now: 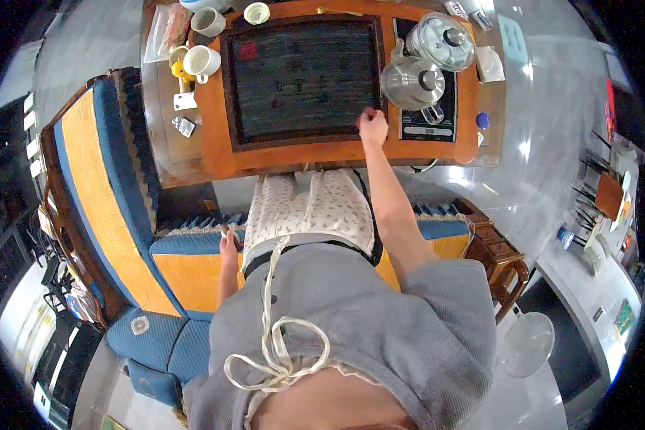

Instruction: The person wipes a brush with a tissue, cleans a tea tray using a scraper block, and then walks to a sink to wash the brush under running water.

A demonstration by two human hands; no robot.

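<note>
A slatted tea tray [304, 86] is lying on the wooden table [301, 156], its long axis running roughly from nine to three o'clock, with the three o'clock end tilting slightly farther from the person. Its surface is showing dark, nearly black, with fine lengthwise lines, a brown-black frame and a small red square mark [247, 49] towards ten o'clock. At the tray's four o'clock corner the right hand [373, 127] is resting by the frame, its fingers sitting bunched together; whether they are clamping anything is impossible to tell. The left hand [228, 247] is hanging low at seven o'clock, beside the patterned trousers [312, 204], its grip too small to make out. A glass kettle [401, 82] is standing at three o'clock, a white mug [203, 61] between nine and ten.
</note>
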